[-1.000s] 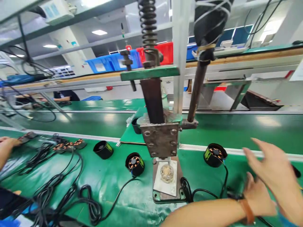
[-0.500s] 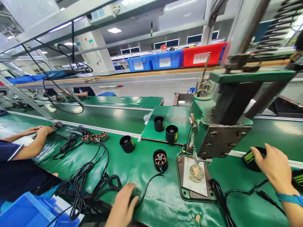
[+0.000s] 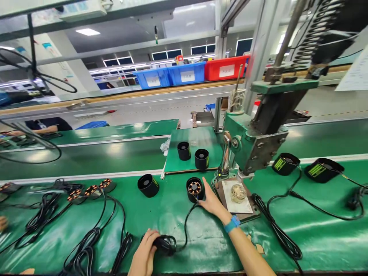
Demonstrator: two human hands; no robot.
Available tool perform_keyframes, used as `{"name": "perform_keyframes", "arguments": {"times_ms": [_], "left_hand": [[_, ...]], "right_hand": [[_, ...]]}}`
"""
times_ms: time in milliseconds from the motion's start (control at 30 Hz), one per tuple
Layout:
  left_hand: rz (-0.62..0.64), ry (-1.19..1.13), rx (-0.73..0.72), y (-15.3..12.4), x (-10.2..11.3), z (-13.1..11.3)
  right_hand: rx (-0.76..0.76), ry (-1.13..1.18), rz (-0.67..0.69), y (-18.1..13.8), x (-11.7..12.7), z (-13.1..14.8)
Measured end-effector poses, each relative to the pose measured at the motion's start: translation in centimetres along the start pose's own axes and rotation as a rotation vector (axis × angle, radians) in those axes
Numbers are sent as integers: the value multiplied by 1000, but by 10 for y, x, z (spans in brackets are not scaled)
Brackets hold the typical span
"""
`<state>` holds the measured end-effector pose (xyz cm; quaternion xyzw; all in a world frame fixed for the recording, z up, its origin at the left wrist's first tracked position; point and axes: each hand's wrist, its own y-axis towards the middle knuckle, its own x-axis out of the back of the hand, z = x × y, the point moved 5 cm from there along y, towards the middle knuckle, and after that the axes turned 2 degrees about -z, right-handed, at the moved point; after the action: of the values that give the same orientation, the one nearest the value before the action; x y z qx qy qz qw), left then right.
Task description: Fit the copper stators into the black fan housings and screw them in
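My left hand (image 3: pixel 145 251) is closed round a coiled black cable (image 3: pixel 166 245) near the front edge of the bench. That cable runs up to a black cylindrical motor housing (image 3: pixel 189 195), in which a stator with copper windings (image 3: pixel 194 188) sits face up. Against the housing's right side is my right hand (image 3: pixel 211 201), thumb at the front and fingers toward the back; the housing stands on the bench. Just right of this hand is a green press (image 3: pixel 244 142), with a round pad (image 3: pixel 238 193) on its base plate.
Two black housings (image 3: pixel 184 151) stand on a raised green board (image 3: pixel 172 163), another (image 3: pixel 148 186) to its left. Several wound stators (image 3: pixel 91 191) with cables lie at left. Two cabled housings (image 3: pixel 324 170) stand right of the press. A co-worker's arm (image 3: pixel 51 129) shows across the line.
My right hand has left the housing at the far right and come to the one with the stator. My left hand has closed on the cable coil. The view has turned right.
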<state>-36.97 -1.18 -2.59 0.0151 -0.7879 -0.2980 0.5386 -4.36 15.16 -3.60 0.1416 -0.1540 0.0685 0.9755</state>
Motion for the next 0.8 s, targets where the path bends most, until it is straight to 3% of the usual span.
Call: {"name": "perform_keyframes", "arguments": {"times_ms": [167,300,400,500,600,700,800], "left_hand": [[-225,-237,25,44,33,-37],[-385,-242,53,88,64,-76],[-509,-285,74,118,92,-93],[-496,-316,52,150,105,-96],[-366,-298,-14,179,85,-95],[-256,-298,-64,199,41,-98],[-115,-335,-52,211,-5,-106]], "right_hand": [[-5,83,-88,23,-17,4],[-17,143,-203,35,-28,28],[9,176,-256,19,-19,52],[92,211,-358,-22,12,77],[165,171,-448,-63,60,95],[143,61,-490,-84,106,97],[122,-11,-488,-90,133,89]]}}
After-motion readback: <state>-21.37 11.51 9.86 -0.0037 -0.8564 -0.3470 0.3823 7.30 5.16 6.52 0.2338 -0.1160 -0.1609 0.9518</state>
